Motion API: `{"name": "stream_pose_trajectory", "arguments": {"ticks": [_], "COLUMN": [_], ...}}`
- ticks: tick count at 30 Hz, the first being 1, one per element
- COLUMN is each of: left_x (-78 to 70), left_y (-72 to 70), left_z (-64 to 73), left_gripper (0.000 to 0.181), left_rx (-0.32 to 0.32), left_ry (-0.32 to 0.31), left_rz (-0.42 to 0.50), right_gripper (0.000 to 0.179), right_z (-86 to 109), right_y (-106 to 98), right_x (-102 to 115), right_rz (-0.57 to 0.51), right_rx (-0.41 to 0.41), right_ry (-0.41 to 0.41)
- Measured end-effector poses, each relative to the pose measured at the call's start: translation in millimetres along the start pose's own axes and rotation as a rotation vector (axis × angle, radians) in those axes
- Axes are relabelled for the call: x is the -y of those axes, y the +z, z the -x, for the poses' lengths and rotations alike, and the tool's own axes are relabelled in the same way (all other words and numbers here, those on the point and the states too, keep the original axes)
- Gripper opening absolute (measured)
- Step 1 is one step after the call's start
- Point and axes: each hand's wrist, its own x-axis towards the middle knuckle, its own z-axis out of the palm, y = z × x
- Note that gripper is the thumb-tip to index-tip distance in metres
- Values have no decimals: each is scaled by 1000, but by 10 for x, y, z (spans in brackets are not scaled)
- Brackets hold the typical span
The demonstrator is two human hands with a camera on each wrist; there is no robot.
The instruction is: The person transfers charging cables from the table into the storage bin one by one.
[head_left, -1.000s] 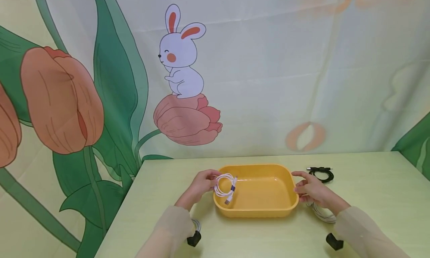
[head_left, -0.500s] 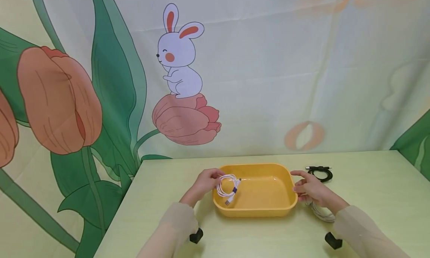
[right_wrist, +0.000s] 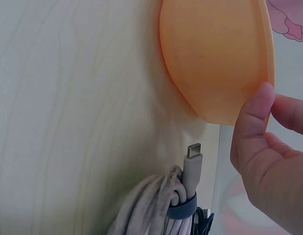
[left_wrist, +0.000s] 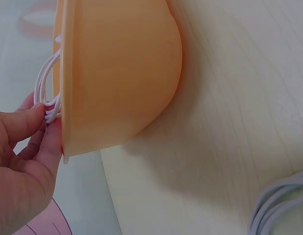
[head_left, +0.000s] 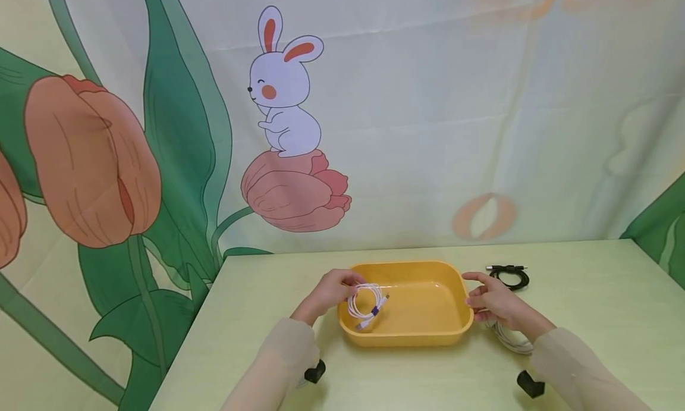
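In the head view my left hand (head_left: 333, 290) pinches a coiled white USB cable (head_left: 366, 304) between thumb and fingers. The coil, bound with a dark blue strap, hangs over the left part of a yellow plastic basin (head_left: 409, 339). From the left wrist view, the thumb and fingers grip the coil's loops (left_wrist: 42, 81) right at the basin's rim. My right hand (head_left: 496, 301) holds the basin's right rim, as the right wrist view shows, with fingertips on either side of it. Nothing else is seen inside the basin.
A coiled black cable (head_left: 509, 276) lies behind my right hand. Partly under that hand is a strapped light grey cable (right_wrist: 151, 200) with a USB-C plug. Another grey cable (left_wrist: 276, 198) lies near my left forearm. Small black blocks (head_left: 531, 384) sit by both sleeves.
My left hand has moved slightly right and inward, carrying the white cable further over the basin; the coil has turned a little. My right hand stays on the rim.
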Motion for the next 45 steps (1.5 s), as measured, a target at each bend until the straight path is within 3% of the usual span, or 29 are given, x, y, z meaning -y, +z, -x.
{"name": "stream_pose_trajectory", "arguments": {"ticks": [7, 18, 39, 45], "left_x": [-6, -45, -99, -95], "left_y": [0, 45, 132, 155], "left_z": [-51, -92, -89, -103], "left_gripper": [23, 21, 21, 22], "left_rx": [89, 178, 236, 238], "left_ry": [-10, 10, 4, 6], "left_rz": [-6, -37, -95, -150], "right_gripper": [59, 59, 60, 60], "right_z": [-7, 2, 18, 16], "right_y": [-7, -4, -2, -6], "right_x": [-18, -3, 14, 5], "right_rz": [-2, -4, -2, -1], "right_rx": [-9, -10, -8, -11], "right_ry": [1, 2, -4, 1]}}
